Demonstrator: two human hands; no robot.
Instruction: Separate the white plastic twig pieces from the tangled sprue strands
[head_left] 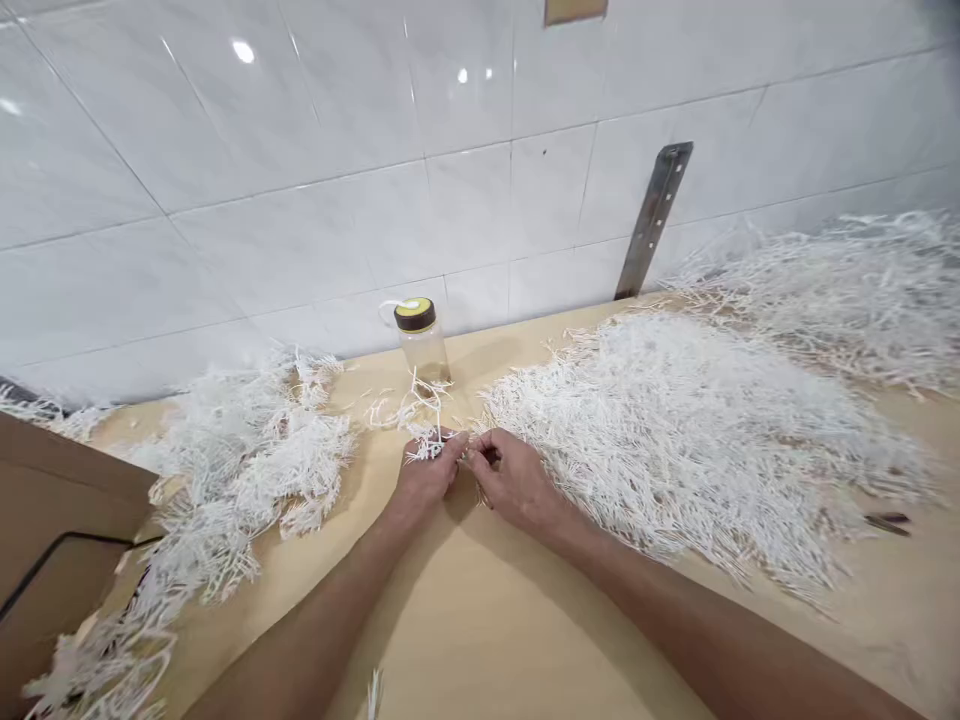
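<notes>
White stringy cluster (427, 447) gathered in the left hand (424, 480), over the middle of the tabletop (465, 620), just in front of a clear bottle (421, 350) with a dark, yellow-topped cap. Left fingers curled round the cluster, thumb pressed toward the right hand (517, 478); right thumb and forefinger bent into a ring, tips together beside the left thumb (too small to tell whether pinching a strand). Probably very light, springy rather than limp, apt to snag on its neighbours and to kink under a hard squeeze. Best taken by the gathered end, between thumb and forefinger, leaving the loose tips free. Matt, thin and forked in texture, like fine twigs or plastic bristle (material hard to name from here). More of the same heaped in a broad, shaggy mound (697, 430) to the right and a clumpier, tangled heap (255, 470) to the left, near a flat-sided brown cardboard box (67, 510). Behind, glossy white wall tiles (322, 250) with grey veining and a slim, perforated metal strip (652, 225) at a slant.
</notes>
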